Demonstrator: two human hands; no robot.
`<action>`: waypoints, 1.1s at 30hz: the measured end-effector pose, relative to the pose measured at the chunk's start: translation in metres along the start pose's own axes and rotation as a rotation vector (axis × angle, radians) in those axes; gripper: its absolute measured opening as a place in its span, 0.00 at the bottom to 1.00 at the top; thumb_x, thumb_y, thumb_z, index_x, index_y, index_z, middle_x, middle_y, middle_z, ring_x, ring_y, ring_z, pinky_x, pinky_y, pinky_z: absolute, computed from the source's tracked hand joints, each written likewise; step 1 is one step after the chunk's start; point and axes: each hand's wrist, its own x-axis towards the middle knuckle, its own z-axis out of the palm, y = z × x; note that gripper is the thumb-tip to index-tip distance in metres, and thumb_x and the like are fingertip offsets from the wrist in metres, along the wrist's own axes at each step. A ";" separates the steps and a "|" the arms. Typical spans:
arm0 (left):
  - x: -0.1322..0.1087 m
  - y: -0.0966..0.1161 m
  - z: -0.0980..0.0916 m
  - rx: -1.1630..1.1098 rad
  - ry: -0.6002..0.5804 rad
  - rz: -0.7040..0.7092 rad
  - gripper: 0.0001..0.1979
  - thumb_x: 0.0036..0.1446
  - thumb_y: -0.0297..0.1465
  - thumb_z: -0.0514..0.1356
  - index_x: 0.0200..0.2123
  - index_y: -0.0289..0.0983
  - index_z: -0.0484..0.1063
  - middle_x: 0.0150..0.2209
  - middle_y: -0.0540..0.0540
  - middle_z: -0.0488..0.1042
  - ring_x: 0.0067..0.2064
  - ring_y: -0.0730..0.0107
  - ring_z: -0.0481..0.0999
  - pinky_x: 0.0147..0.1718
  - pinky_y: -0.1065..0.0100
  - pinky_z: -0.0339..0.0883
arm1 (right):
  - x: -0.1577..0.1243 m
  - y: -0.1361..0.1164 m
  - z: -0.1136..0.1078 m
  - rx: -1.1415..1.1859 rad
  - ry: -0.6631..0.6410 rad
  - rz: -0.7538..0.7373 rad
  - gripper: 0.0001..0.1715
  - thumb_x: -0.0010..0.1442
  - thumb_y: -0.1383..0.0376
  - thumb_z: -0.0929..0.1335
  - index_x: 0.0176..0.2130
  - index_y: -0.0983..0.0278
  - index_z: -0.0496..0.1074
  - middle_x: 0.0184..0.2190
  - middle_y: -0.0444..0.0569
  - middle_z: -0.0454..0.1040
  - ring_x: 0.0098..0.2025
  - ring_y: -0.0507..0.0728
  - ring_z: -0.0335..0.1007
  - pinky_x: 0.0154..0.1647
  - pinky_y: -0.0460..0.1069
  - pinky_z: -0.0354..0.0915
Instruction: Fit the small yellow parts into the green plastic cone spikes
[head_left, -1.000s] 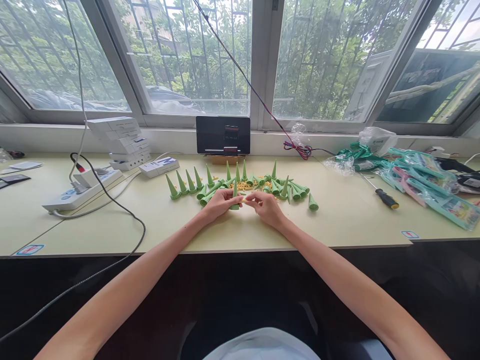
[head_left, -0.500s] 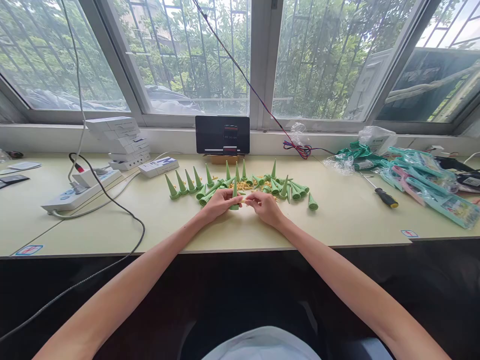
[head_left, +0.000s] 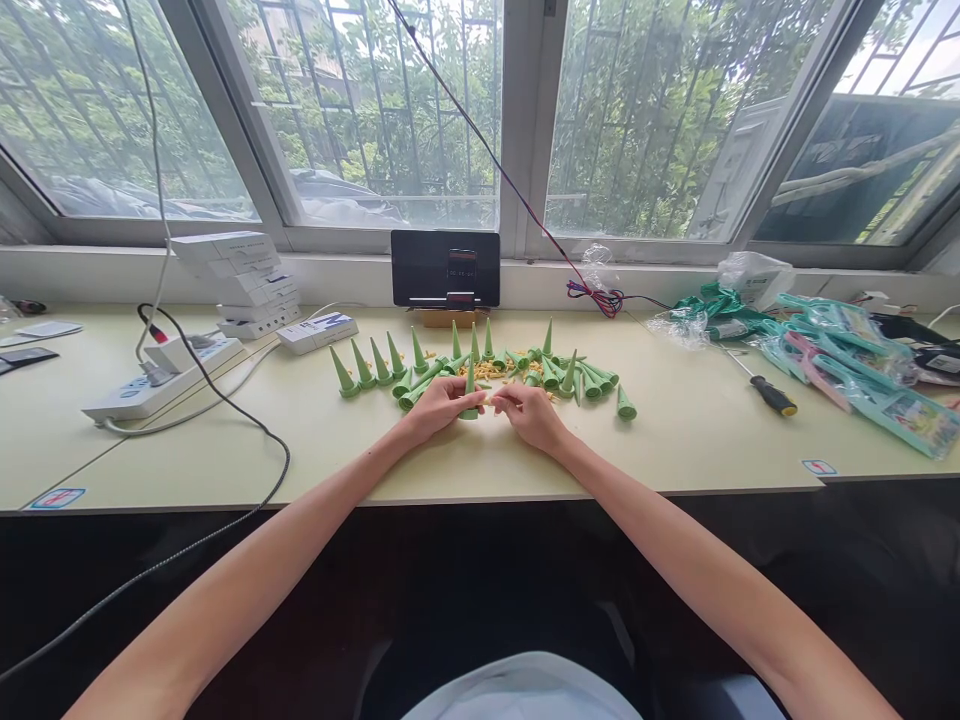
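Observation:
My left hand (head_left: 441, 402) is closed around the lower part of a green cone (head_left: 470, 378), which stands upright with its tip pointing up. My right hand (head_left: 529, 413) pinches a small yellow peg (head_left: 488, 402) against the right side of that cone's base. Whether the peg has gone into the cone I cannot tell. Just beyond both hands lies a pile of small yellow pegs (head_left: 491, 370). Several more green cones surround the pile: a row of upright cones (head_left: 381, 362) on the left, others lying on their sides, and a single cone (head_left: 625, 404) at the right end.
A dark screen (head_left: 445, 268) stands at the back against the window ledge. On the left are a power strip (head_left: 169, 380), stacked white boxes (head_left: 238, 282) and a black cable (head_left: 259, 425). A screwdriver (head_left: 772, 394) and plastic-wrapped teal packages (head_left: 862, 360) lie on the right.
Almost nothing differs. Both hands keep their hold in the same place; the right fingers sit very slightly farther right.

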 end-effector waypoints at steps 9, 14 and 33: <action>0.000 -0.002 -0.001 -0.012 -0.005 0.015 0.20 0.55 0.46 0.63 0.35 0.32 0.78 0.31 0.42 0.79 0.33 0.69 0.77 0.30 0.72 0.67 | 0.000 0.000 0.000 -0.012 0.002 -0.005 0.17 0.65 0.62 0.64 0.27 0.65 0.72 0.24 0.46 0.74 0.27 0.51 0.65 0.32 0.46 0.60; 0.001 -0.003 -0.001 -0.011 -0.017 0.025 0.19 0.55 0.45 0.63 0.36 0.32 0.78 0.31 0.43 0.79 0.34 0.70 0.77 0.31 0.73 0.67 | 0.000 0.000 -0.001 -0.017 0.000 -0.007 0.18 0.66 0.62 0.64 0.26 0.65 0.71 0.24 0.46 0.73 0.26 0.51 0.63 0.32 0.46 0.59; 0.000 0.001 0.000 -0.001 -0.010 0.001 0.21 0.55 0.46 0.63 0.37 0.32 0.78 0.32 0.42 0.79 0.30 0.73 0.75 0.23 0.76 0.63 | 0.000 0.003 0.002 -0.008 -0.035 0.038 0.27 0.69 0.54 0.60 0.24 0.64 0.68 0.23 0.47 0.73 0.27 0.52 0.66 0.32 0.47 0.60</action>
